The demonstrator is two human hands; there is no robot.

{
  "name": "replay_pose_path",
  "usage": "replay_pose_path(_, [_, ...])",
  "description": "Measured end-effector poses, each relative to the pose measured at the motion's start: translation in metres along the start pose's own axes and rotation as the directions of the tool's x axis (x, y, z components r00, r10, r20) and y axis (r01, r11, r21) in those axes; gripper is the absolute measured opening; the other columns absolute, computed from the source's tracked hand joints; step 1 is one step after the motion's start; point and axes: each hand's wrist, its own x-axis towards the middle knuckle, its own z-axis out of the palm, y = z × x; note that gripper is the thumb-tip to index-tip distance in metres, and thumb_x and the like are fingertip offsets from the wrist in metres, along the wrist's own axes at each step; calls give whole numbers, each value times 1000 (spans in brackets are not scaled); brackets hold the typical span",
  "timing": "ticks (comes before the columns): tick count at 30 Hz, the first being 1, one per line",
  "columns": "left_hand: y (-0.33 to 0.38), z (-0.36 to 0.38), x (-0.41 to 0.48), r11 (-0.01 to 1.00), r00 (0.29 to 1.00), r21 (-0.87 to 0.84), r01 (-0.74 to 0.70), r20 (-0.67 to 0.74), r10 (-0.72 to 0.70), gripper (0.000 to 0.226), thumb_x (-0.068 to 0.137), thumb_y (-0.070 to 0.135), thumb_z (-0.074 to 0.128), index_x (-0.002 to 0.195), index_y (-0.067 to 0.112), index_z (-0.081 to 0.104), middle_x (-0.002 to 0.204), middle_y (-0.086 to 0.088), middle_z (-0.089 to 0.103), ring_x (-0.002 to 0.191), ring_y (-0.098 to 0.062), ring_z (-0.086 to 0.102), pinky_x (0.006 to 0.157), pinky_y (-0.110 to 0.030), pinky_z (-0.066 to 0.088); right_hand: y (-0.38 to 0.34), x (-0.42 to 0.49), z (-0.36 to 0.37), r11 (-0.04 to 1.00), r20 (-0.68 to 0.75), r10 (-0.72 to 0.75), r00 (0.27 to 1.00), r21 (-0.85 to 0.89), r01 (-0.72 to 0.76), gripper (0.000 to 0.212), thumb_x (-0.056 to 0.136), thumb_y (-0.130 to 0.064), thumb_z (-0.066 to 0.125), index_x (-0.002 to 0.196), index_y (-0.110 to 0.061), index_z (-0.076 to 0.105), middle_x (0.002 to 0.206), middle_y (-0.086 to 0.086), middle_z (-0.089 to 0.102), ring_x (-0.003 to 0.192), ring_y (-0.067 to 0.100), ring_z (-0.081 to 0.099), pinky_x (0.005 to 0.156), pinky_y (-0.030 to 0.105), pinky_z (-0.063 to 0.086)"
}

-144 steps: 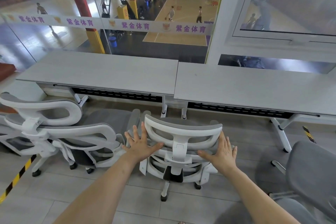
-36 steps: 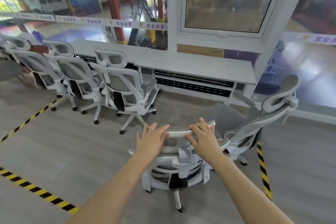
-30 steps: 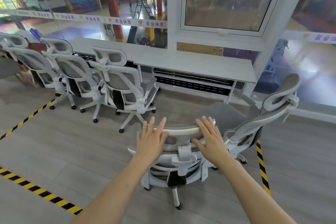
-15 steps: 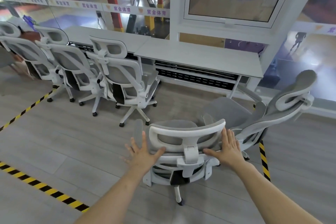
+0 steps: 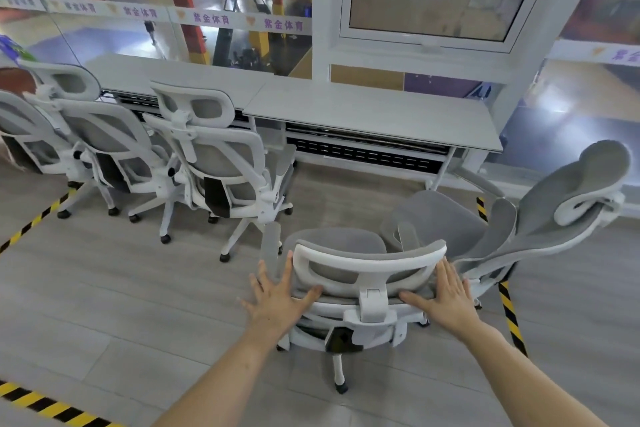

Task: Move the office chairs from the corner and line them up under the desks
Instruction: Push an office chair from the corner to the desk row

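Observation:
A white-framed grey mesh office chair stands on the floor right in front of me, its back toward me and its seat facing the right-hand grey desk. My left hand lies flat against the left end of its headrest, fingers spread, thumb on the lower edge. My right hand mirrors it on the right end. Three matching chairs stand in a row at the left desk.
Another grey chair sits reclined just right of mine, its seat close to my chair's seat. Yellow-black floor tape runs under it, with more tape at lower left. Glass wall and a window frame stand behind the desks.
My hands slid from the top of the headrest to its two ends with fingers spread. The chair has rolled a little toward the right desk.

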Motion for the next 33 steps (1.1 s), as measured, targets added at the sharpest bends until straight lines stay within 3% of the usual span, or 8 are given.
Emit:
replay_pose_path(8, [8, -30, 75, 996, 996, 33, -87, 40, 85, 100, 54, 114, 24, 125, 79, -36, 169, -6, -25, 156, -38, -18, 117, -77, 0, -23, 38, 8, 995, -44, 78, 996, 61, -75, 128, 67, -101, 47, 162, -32, -4, 173, -6, 2, 159, 17, -1, 128, 52, 2])
replay_pose_path(12, [17, -43, 103, 995, 991, 25, -95, 92, 92, 105, 51, 114, 30, 128, 80, -33, 168, -3, -29, 155, -36, -24, 117, -77, 0, -23, 62, 13, 993, -63, 85, 994, 88, -79, 127, 65, -104, 43, 160, -36, -5, 173, -8, 1, 158, 14, -4, 128, 51, 0])
replay_pose_path(16, [34, -56, 129, 990, 992, 109, -84, 107, 72, 102, 53, 113, 26, 125, 78, -37, 170, -7, -26, 157, -37, -18, 118, -75, -3, -23, 92, 17, 993, -80, 92, 993, 78, -86, 125, 66, -105, 40, 160, -37, -6, 173, -6, 0, 158, 13, -5, 128, 52, -2])
replay_pose_path(21, [67, -62, 154, 976, 991, 210, -62, 129, 35, 105, 71, 103, 24, 151, 58, -27, 171, -8, -21, 158, -34, -17, 117, -76, -5, -22, 131, 8, 993, -51, 87, 995, 89, -82, 130, 64, -107, 36, 161, -32, -8, 173, -4, -5, 158, 16, -8, 127, 51, -7])
replay_pose_path(25, [89, -62, 178, 985, 985, 173, -17, 171, -13, 102, 83, 93, 30, 156, 49, -26, 170, -3, -29, 155, -31, -27, 117, -77, 0, -25, 164, -1, 992, -36, 83, 996, 95, -79, 133, 62, -108, 35, 162, -30, -7, 173, -3, -7, 158, 16, -10, 127, 50, -9])
replay_pose_path(33, [108, -68, 226, 987, 987, 160, 34, 150, -58, 131, 49, 115, 20, 152, 51, -30, 167, -7, -34, 153, -37, -32, 115, -79, 0, -31, 214, -4, 992, -38, 87, 995, 91, -83, 135, 62, -109, 33, 163, -30, -9, 173, -6, -9, 157, 13, -15, 126, 50, -11])
